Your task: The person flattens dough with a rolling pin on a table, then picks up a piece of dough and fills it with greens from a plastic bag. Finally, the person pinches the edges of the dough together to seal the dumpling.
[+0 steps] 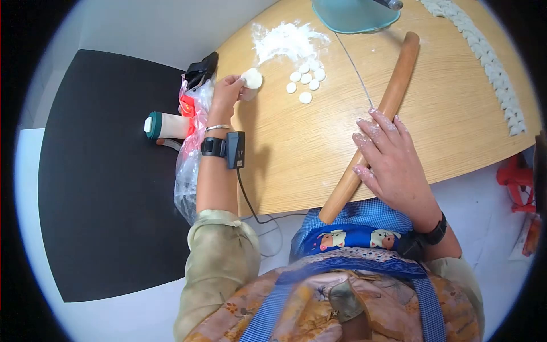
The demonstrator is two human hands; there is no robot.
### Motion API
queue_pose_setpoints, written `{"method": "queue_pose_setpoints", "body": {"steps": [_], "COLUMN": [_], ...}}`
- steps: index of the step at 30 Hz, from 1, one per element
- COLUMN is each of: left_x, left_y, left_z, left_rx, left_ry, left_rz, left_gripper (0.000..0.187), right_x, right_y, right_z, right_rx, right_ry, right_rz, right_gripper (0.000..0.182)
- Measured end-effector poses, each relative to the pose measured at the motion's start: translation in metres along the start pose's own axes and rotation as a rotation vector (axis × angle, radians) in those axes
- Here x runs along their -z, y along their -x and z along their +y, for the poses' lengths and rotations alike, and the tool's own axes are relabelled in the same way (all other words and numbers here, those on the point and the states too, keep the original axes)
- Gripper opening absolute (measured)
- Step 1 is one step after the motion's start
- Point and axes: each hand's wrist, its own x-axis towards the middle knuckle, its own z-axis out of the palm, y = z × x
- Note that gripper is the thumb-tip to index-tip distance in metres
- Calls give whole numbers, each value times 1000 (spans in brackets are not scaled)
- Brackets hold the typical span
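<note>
Between the fingertips of my left hand [229, 91] is a thin round dumpling wrapper [252, 78], lifted near the table's left edge. My right hand [390, 157], dusted with flour, lies with fingers spread across the middle of a long wooden rolling pin [399, 77]. The pin rests diagonally on the table, and its near end reaches past the edge by my apron. Several small flattened dough discs [306, 98] lie right of my left hand, beside a patch of white flour [288, 41].
A teal bowl [353, 21] stands at the back of the wooden table [296, 154]. Along the right side runs a row of folded dumplings [484, 60]. Plastic bags [191, 154] and a green-capped container [165, 125] are at the left, by a black surface [108, 188].
</note>
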Motion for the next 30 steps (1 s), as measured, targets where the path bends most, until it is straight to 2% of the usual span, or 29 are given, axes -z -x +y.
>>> {"method": "queue_pose_setpoints", "body": {"steps": [2, 9, 11, 12, 14, 15, 16, 18, 20, 23, 25, 30], "left_x": [5, 10, -1, -12, -41, -52, -63, -83, -96, -103, -102, -100], "left_y": [-6, -12, -11, -6, 7, 11, 16, 26, 34, 38, 40, 42], "left_z": [-11, -25, -16, -9, 7, 12, 18, 28, 34, 36, 30, 27], "left_rx": [14, -13, -300, -302, -454, -477, -477, -505, -455, -426, -621, -544], "left_ry": [-155, -186, -561, -557, -273, -310, -305, -377, -321, -417, -586, -519], "left_rz": [34, 106, 344, 334, 107, 6, 6, -128, -142, -111, -14, -37], "left_gripper": [16, 19, 22, 22, 23, 24, 24, 21, 19, 18, 18, 15], "right_x": [0, 3, 3, 3, 2, 2, 2, 2, 2, 1, 2, 2], "right_y": [0, 1, 0, 0, 0, 0, 0, 1, 1, 1, 1, 1], "right_z": [0, 0, 1, 1, 2, 2, 2, 3, 3, 3, 2, 2], "right_rx": [2, -6, 8, -2, 15, 13, 15, 16, 15, 14, 17, 12], "right_ry": [0, -19, -36, -31, -16, -11, -9, -4, -17, -9, -5, -9], "right_rz": [-1, 10, 6, 4, 6, 4, 2, 1, 1, 1, 2, 3], "right_gripper": [42, 41, 41, 41, 41, 41, 42, 42, 43, 43, 43, 43]}}
